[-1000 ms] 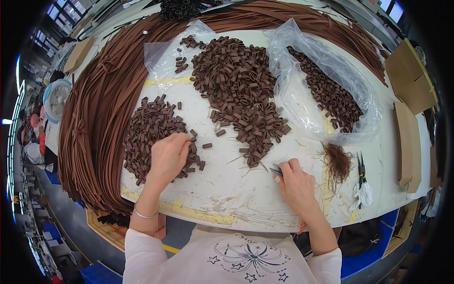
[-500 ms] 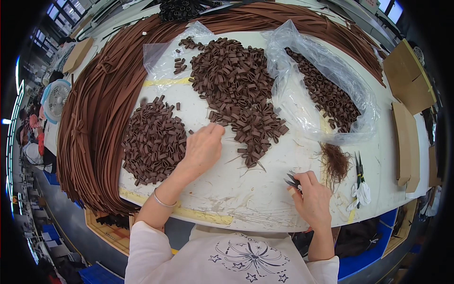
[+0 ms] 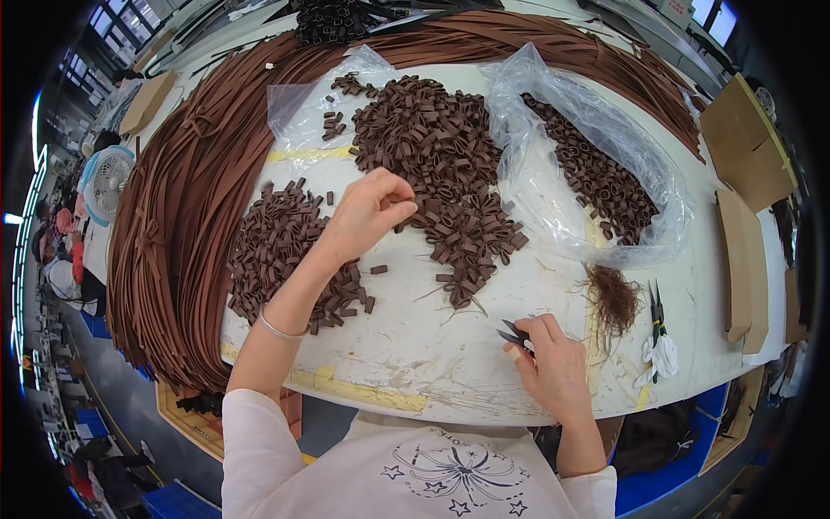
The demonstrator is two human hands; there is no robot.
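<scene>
A fan [image 3: 111, 180] stands far left, beyond a thick sweep of brown strips [image 3: 177, 233] that curves round the edge of the white bench [image 3: 406, 346]. Next to the strips lies a small heap of brown loops [image 3: 277, 246]. The left hand [image 3: 367, 216] reaches over that heap to the near edge of the big middle pile [image 3: 441, 164], its fingers [image 3: 399, 210] pinched narrow at the loops there; whether a loop is already between them is hard to tell at this size. A flat clear bag [image 3: 307, 112] with a few loops lies behind the hand. Lower down, near the bench's front edge, the right hand [image 3: 553, 368] rests on the surface with its fingers closed round small dark snips [image 3: 512, 333], blades pointing left. Just right of it sits a tuft of brown trimmings [image 3: 614, 298], then pliers [image 3: 657, 311] on a white rag. Behind them, an open bag [image 3: 596, 156] holds more loops. Cardboard [image 3: 743, 259] lies at the far right.
</scene>
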